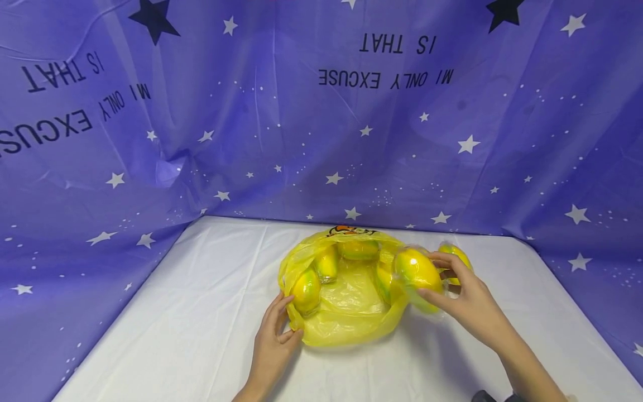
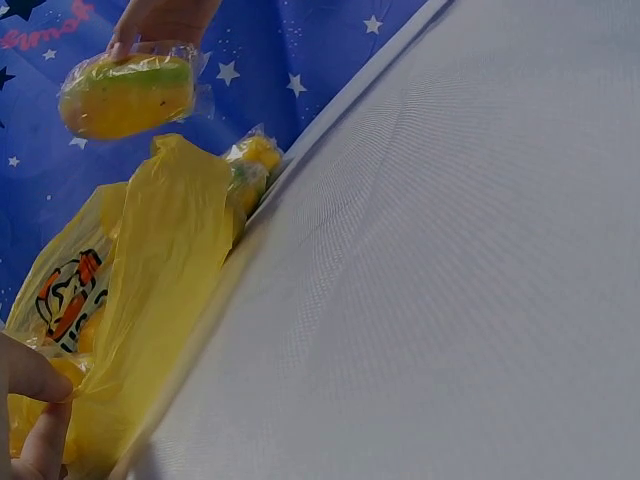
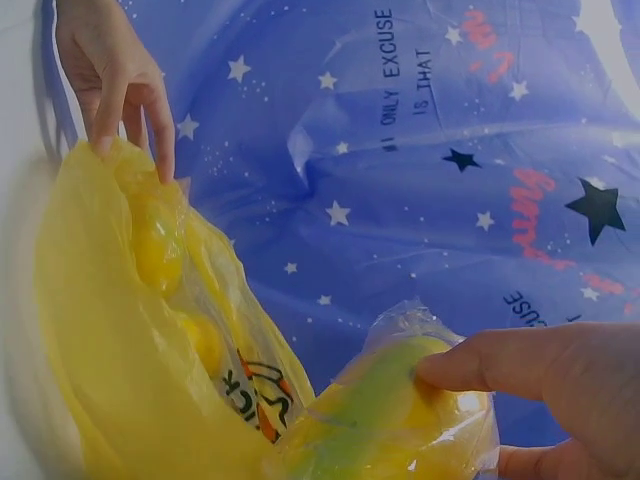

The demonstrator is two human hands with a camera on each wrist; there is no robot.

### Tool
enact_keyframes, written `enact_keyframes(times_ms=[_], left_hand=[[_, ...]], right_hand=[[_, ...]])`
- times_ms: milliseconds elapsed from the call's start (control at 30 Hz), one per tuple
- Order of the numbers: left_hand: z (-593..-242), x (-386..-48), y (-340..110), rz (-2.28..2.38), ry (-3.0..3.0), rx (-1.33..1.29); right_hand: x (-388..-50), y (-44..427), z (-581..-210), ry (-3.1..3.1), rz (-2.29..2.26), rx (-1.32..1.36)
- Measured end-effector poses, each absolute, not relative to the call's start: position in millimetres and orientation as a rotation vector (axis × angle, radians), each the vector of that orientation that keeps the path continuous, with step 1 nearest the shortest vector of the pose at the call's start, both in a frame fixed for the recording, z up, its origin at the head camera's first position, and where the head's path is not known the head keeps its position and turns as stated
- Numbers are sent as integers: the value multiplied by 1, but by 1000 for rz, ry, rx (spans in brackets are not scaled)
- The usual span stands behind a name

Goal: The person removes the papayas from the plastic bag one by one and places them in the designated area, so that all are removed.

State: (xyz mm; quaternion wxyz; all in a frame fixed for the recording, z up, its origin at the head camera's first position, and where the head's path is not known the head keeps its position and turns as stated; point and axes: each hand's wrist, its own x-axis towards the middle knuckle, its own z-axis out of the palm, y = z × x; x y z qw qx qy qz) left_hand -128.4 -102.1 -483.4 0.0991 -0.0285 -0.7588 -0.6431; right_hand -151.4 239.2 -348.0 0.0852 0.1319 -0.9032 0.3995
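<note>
A yellow plastic bag (image 1: 346,329) stands with its mouth spread wide, several wrapped yellow-green mangoes (image 1: 306,291) around its inside. The left hand (image 1: 273,340) pinches the bag's near-left rim between thumb and fingers; the left wrist view shows the same pinch on the yellow film (image 2: 170,280). Over the bag's right rim, the right hand (image 1: 472,301) grips a wrapped mango (image 1: 417,273), thumb below and fingers above. In the right wrist view that mango (image 3: 390,410) lies under the thumb, its clear wrapper crinkled at one end.
Another wrapped mango (image 1: 456,258) lies on the white-covered table (image 1: 201,312) right of the bag, partly behind the right hand. Purple cloth (image 1: 301,139) with stars and lettering hangs behind the table and along both sides. A dark object (image 1: 483,396) shows at the bottom edge.
</note>
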Motion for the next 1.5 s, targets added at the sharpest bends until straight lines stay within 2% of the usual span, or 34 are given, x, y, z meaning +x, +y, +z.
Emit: enact_keyframes(times_ms=[900, 1500], left_hand=[[-482, -128, -100, -1906, -2238, -112], [-482, -128, -102, -1868, -2259, -111]], right_hand=[[-157, 279, -370, -3041, 995, 289], [-165, 278, -385, -3099, 1000, 282]])
